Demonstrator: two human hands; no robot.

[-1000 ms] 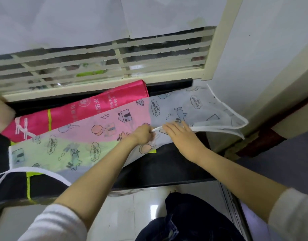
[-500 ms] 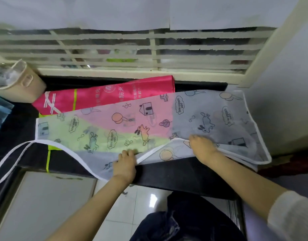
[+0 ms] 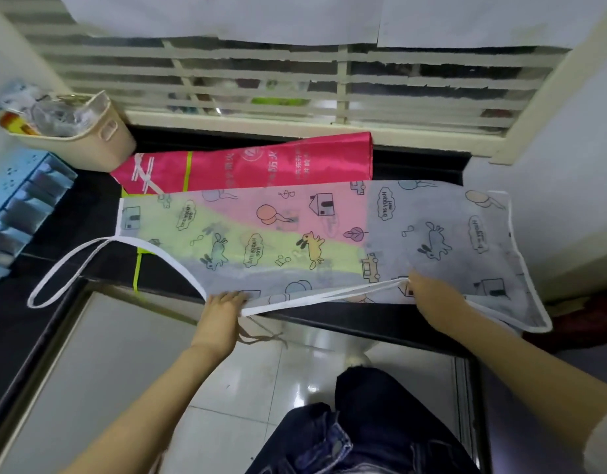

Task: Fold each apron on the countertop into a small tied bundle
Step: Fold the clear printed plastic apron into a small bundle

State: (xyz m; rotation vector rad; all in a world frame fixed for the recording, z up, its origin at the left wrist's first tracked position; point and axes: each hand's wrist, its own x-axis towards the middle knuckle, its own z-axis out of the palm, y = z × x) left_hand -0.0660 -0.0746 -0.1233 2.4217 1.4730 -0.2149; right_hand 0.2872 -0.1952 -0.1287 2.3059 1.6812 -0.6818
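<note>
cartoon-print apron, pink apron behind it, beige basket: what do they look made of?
Printed apron: thin, translucent matte sheet, likely nonwoven or plastic film, since colours beneath show through. Pink apron: opaque fabric with a slight sheen, possibly coated. Beige basket: smooth moulded plastic, judging by the cut-out handle.

Left forearm (image 3: 165, 388) and right forearm (image 3: 521, 364) bare, reaching forward, left hand (image 3: 223, 304) palm down at near edge of apron (image 3: 432, 213), fingers curled over its hem, right hand (image 3: 432, 295) further right along same edge, knuckles up, fingertips pinching its white border
</note>
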